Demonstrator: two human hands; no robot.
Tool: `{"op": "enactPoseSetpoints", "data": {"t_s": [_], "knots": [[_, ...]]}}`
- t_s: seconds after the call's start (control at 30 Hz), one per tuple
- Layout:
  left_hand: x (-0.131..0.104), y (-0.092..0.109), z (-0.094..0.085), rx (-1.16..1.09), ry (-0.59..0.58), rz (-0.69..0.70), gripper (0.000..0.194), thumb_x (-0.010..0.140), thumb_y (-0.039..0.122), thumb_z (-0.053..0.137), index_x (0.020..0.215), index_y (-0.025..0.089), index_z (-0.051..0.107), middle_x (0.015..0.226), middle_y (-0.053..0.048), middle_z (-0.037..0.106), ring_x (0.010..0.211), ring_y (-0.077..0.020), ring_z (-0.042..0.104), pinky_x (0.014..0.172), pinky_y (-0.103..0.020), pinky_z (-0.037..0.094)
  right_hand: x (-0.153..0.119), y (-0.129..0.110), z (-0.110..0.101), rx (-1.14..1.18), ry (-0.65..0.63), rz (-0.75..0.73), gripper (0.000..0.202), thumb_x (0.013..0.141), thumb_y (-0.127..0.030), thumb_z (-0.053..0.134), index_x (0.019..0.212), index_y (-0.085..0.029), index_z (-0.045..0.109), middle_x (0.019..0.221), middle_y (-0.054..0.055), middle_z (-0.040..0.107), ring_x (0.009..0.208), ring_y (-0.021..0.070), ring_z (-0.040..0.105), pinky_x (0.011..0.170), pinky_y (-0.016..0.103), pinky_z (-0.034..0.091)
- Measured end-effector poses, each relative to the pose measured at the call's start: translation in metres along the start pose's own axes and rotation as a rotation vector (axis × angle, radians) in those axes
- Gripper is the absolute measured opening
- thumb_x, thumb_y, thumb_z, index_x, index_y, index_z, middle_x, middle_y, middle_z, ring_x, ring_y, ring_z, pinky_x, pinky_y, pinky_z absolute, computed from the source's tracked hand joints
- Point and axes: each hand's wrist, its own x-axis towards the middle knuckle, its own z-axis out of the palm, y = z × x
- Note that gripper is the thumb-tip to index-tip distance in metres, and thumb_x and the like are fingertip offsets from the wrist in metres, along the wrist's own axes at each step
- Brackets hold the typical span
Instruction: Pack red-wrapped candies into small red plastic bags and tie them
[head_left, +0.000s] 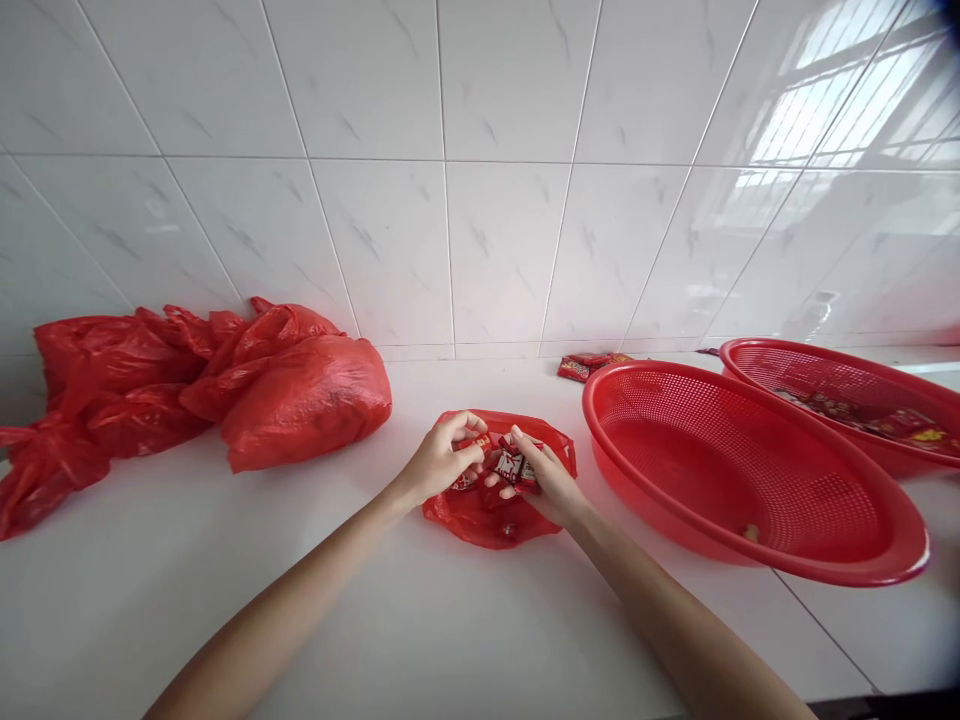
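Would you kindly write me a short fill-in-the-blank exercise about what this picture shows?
1. The left hand and right hand hold small wrapped packets at the open mouth of a red plastic ____.
2. Bulging red bags lie to the ____ of the hands.
3. The near basket and the far basket are both coloured ____.
4. The wall behind the counter is covered with shiny, grey-veined ____.

Missing words: bag; left; red; tiles.

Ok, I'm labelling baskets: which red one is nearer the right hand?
The front basket, just right of the open bag; the other stands farther right, with packets inside.
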Motion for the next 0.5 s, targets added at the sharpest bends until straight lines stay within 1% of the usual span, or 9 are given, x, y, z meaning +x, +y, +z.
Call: {"op": "enactPoseSetpoints", "data": {"t_s": [0.07,0.1,0.17,0.23,0.3,0.37,0.43,0.5], "knots": [[-0.0023,0.0006,0.0025,0.031,-0.062,-0.003,0.031,0.079,0.023,0.058,0.11,0.022,0.059,0.087,-0.001,0.063,0.061,-0.0122,0.06,0.058,-0.026,0.05,-0.0005,0.0012,0.0006,-0.019,-0.021,0.018,0.039,0.089,-0.055,0.061,0.102,-0.019,0.063,0.087,0.008,0.073,0.069,0.0183,0.071,0.05,0.023,0.057],[-0.0033,0.001,0.0036,0.047,-0.106,0.001,0.032,0.081,0.025,0.058,0.113,0.022,0.06,0.084,-0.001,0.063,0.06,-0.0124,0.059,0.058,-0.026,0.049,-0.0009,0.0018,0.0003,-0.032,-0.034,0.024,0.039,0.089,-0.055,0.061,0.105,-0.019,0.062,0.085,0.008,0.073,0.069,0.0184,0.072,0.051,0.024,0.058],[-0.0048,0.0014,0.0053,0.077,-0.178,0.022,0.025,0.085,0.032,0.059,0.107,0.021,0.065,0.073,0.0,0.062,0.058,-0.0127,0.058,0.058,-0.026,0.048,-0.0016,0.0026,-0.0009,-0.059,-0.057,0.029,0.041,0.089,-0.055,0.061,0.109,-0.02,0.061,0.084,0.007,0.073,0.07,0.0185,0.072,0.054,0.026,0.059],[-0.0054,0.0012,0.0058,0.094,-0.199,0.038,0.023,0.087,0.039,0.06,0.096,0.019,0.068,0.067,0.001,0.06,0.055,-0.0122,0.056,0.057,-0.026,0.045,-0.0025,0.0026,-0.0024,-0.086,-0.082,0.038,0.042,0.087,-0.054,0.064,0.112,-0.02,0.061,0.085,0.006,0.072,0.073,0.019,0.073,0.059,0.028,0.061],[-0.0049,0.0001,0.0049,0.075,-0.173,0.033,0.025,0.086,0.042,0.062,0.087,0.018,0.067,0.069,0.0,0.061,0.054,-0.0112,0.054,0.055,-0.025,0.043,-0.0033,0.0019,-0.0034,-0.112,-0.108,0.049,0.043,0.084,-0.05,0.07,0.114,-0.021,0.06,0.089,0.006,0.072,0.078,0.0203,0.074,0.063,0.03,0.062],[-0.0036,-0.0017,0.0029,0.047,-0.134,0.031,0.028,0.086,0.044,0.062,0.085,0.017,0.065,0.074,-0.001,0.063,0.055,-0.0109,0.053,0.054,-0.024,0.042,-0.0035,0.0015,-0.0038,-0.136,-0.107,0.043,0.047,0.078,-0.043,0.078,0.116,-0.022,0.06,0.093,0.006,0.072,0.081,0.0217,0.074,0.064,0.032,0.062],[-0.0019,-0.004,0.0005,0.053,-0.076,0.049,0.03,0.087,0.046,0.06,0.086,0.017,0.065,0.075,-0.002,0.063,0.056,-0.0112,0.053,0.055,-0.024,0.042,-0.0033,0.0019,-0.0034,-0.156,-0.073,0.0,0.048,0.073,-0.039,0.082,0.112,-0.022,0.062,0.092,0.004,0.071,0.078,0.0215,0.073,0.063,0.032,0.061],[-0.0003,-0.0061,-0.0013,0.086,-0.004,0.072,0.031,0.088,0.047,0.059,0.087,0.017,0.066,0.071,-0.001,0.061,0.058,-0.012,0.052,0.055,-0.024,0.041,-0.003,0.0026,-0.0024,-0.188,-0.043,-0.057,0.041,0.071,-0.039,0.082,0.104,-0.021,0.066,0.086,0.002,0.07,0.071,0.0201,0.072,0.061,0.032,0.06]]}}
